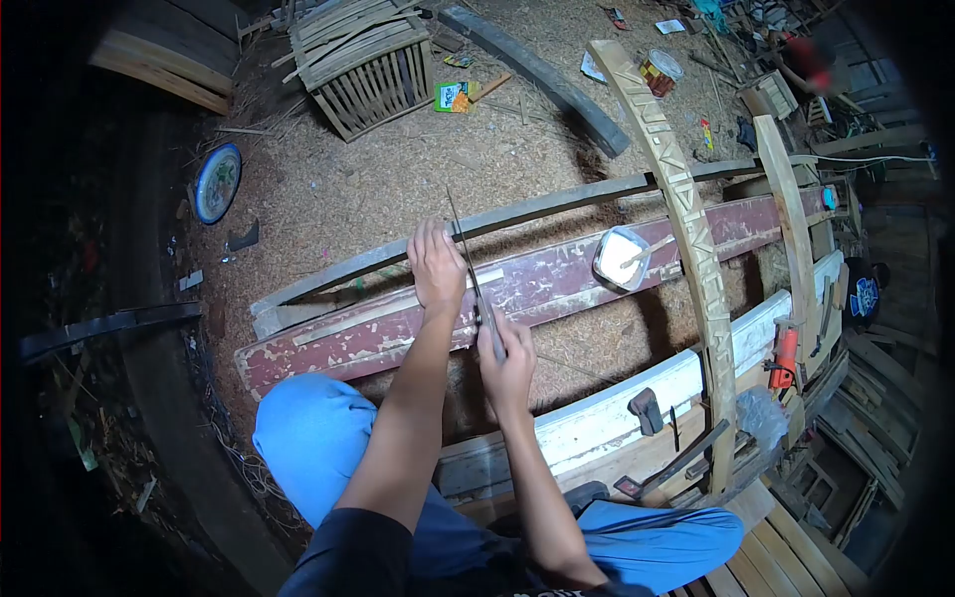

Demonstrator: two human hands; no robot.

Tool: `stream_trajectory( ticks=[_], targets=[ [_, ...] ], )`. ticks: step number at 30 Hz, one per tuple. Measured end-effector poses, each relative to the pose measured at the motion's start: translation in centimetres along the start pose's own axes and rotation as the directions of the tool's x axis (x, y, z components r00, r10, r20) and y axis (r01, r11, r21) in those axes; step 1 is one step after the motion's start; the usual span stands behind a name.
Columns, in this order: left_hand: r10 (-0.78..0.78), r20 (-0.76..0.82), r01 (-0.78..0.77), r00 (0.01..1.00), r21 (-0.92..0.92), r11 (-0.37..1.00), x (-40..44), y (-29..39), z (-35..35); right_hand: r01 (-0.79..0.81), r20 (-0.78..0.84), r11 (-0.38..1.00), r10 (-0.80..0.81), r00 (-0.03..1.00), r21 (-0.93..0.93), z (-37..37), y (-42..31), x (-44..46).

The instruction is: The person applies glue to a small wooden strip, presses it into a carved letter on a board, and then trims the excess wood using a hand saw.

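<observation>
My right hand [505, 360] is wrapped round the handle of a handsaw [468, 254]. Its long thin blade shows almost edge-on, pointing away from me and crossing a curved wooden beam [547, 211]. Just left of the blade, my left hand [436, 264] grips the beam from above, fingers bent over its far side; the fingertips are partly hidden. Beneath both hands runs a worn dark-red plank [542, 284] with peeling paint. On that plank, to the right, stands a square tub of white paste [619, 259] with a stick in it.
A carved curved timber [684, 199] arches across the right side. Near my knees, a white-edged board [617, 398] bears a dark block [647, 410] and an orange power tool [784, 356]. A slatted crate [363, 85] and a round plate [218, 183] lie on the shaving-covered ground.
</observation>
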State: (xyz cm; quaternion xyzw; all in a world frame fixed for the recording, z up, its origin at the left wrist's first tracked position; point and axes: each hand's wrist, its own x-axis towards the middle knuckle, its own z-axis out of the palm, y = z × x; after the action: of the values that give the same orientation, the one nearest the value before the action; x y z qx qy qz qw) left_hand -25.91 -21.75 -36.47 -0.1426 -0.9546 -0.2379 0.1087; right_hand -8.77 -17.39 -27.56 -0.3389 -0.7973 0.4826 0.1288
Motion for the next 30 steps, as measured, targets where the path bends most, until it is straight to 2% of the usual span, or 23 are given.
stream_trajectory(
  ticks=[1, 6, 8, 12, 14, 17, 18, 20, 24, 27, 30],
  targets=[
    [-0.015, 0.002, 0.015, 1.000, -0.002, 1.000, 0.0, 0.0, 0.0, 0.058, -0.028, 0.998, -0.059, 0.998, -0.021, 0.5, 0.4, 0.7],
    [-0.048, 0.009, 0.048, 0.999, -0.004, 0.999, 0.1, 0.0, 0.7, 0.082, -0.030, 0.993, -0.085, 0.996, -0.085, -3.0, 0.9, -6.1],
    [-0.045, 0.031, 0.045, 0.998, 0.000, 0.999, 0.4, 0.1, 0.7, -0.005, -0.020, 0.994, 0.003, 1.000, -0.108, -3.8, 2.4, -8.9],
    [-0.018, 0.033, 0.018, 0.999, -0.013, 1.000, 0.0, 0.0, 0.6, -0.008, -0.023, 0.999, 0.007, 1.000, -0.052, -1.4, 1.1, -3.8],
    [-0.028, 0.021, 0.028, 0.999, -0.009, 1.000, 0.1, 0.0, 0.2, 0.090, -0.042, 0.996, -0.090, 0.995, -0.011, 0.4, 0.9, -0.4],
    [-0.026, -0.016, 0.026, 1.000, -0.013, 1.000, 0.2, 0.1, 0.1, 0.082, -0.007, 0.996, -0.082, 0.997, -0.032, -0.8, -0.1, -0.7],
    [-0.025, -0.019, 0.025, 1.000, -0.009, 1.000, 0.2, 0.1, 0.2, 0.038, 0.035, 0.997, -0.036, 0.999, -0.068, -1.7, 0.4, -2.4],
    [-0.021, -0.020, 0.021, 1.000, -0.016, 1.000, 0.1, 0.2, 0.5, 0.036, 0.016, 0.995, -0.035, 0.999, -0.098, -3.8, 2.3, -7.3],
    [-0.007, 0.001, 0.007, 1.000, -0.030, 1.000, -0.2, 0.0, 0.5, 0.017, -0.011, 0.994, -0.018, 1.000, -0.105, -4.1, 2.7, -8.3],
    [0.001, 0.012, 0.000, 1.000, -0.036, 0.999, 0.3, 0.3, 0.2, -0.037, 0.045, 0.999, 0.039, 0.998, -0.032, -1.9, -0.3, -2.2],
    [-0.016, -0.002, 0.016, 1.000, -0.036, 0.999, 0.1, 0.1, 0.1, 0.016, 0.051, 0.998, -0.013, 0.999, -0.058, -0.4, -0.5, -0.1]
  ],
)
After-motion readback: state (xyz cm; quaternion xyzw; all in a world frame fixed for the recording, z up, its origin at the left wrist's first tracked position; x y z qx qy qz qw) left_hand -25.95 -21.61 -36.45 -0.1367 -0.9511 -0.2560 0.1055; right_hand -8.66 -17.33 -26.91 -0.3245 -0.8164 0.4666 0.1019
